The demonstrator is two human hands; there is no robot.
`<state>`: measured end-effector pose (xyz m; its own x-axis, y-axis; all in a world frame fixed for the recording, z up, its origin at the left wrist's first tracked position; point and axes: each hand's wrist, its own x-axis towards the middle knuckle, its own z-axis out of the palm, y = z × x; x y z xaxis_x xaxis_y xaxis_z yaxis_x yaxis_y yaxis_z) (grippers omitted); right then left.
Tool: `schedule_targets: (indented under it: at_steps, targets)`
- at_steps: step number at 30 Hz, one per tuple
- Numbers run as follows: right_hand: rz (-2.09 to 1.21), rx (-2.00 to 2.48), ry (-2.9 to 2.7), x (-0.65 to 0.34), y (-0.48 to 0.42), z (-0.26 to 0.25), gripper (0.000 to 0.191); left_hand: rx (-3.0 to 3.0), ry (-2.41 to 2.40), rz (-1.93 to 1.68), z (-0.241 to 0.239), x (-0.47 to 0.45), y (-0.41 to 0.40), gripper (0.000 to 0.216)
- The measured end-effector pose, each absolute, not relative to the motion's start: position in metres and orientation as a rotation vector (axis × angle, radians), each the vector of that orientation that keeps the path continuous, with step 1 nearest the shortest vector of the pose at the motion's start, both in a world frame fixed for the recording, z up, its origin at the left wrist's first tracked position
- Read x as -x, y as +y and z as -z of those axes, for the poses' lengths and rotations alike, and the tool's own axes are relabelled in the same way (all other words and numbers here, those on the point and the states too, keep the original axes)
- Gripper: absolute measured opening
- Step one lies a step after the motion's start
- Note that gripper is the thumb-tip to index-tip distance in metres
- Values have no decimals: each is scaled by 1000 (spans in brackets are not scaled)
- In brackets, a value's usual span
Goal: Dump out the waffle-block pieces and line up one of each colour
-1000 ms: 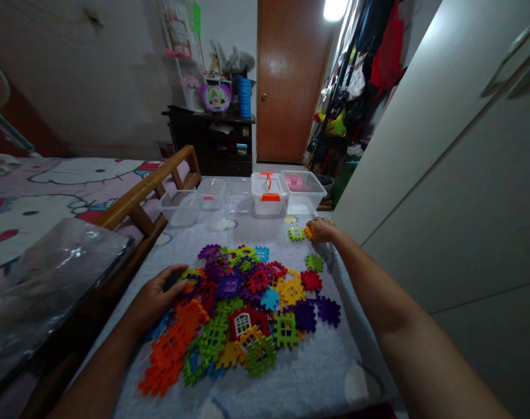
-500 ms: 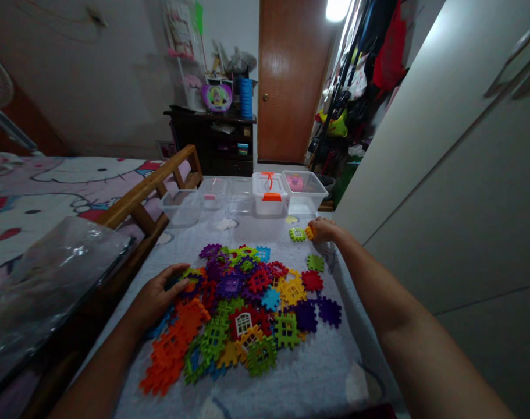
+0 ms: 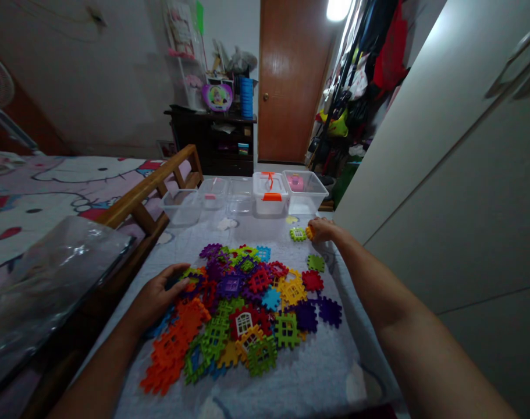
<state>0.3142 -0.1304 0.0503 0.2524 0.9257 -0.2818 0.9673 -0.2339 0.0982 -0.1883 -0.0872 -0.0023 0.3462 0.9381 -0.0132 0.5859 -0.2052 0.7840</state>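
Observation:
A heap of plastic interlocking building tiles point(image 3: 230, 285) in purple, red, green, orange, yellow and blue lies on the cloth-covered table. At the heap's left edge rests my left hand point(image 3: 160, 294), its thumb apart from its fingers; it touches the tiles there and grips none. Farther off on the right, my right hand point(image 3: 323, 229) is closed on a yellow-orange tile point(image 3: 309, 233), mostly hidden by the fingers. Just left of that piece lies a lime-green window tile point(image 3: 298, 234). A plain green tile point(image 3: 316, 263) and a red tile point(image 3: 312, 281) lie nearer me.
Along the table's far end stand clear plastic boxes: a lidded one with orange clips point(image 3: 270, 201), an uncovered one point(image 3: 305, 198) and another uncovered one at left point(image 3: 181, 208). A wooden bed rail point(image 3: 149, 189) borders the left side; a pale cabinet point(image 3: 456, 192) stands at right.

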Motion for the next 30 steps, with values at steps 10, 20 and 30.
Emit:
schedule_targets:
  at_steps: [10, 20, 30]
  targets:
    - [270, -2283, 1728, -317, -132, -52, 64, -1877, 1324, -628, 4, 189, -87, 69]
    - [249, -2293, 1724, -319, -132, -48, 66, -1906, 1305, -622, 5, 189, -86, 67]
    - [188, -2175, 1850, -297, -117, -64, 75, -1901, 1312, -622, 5, 189, -86, 66]
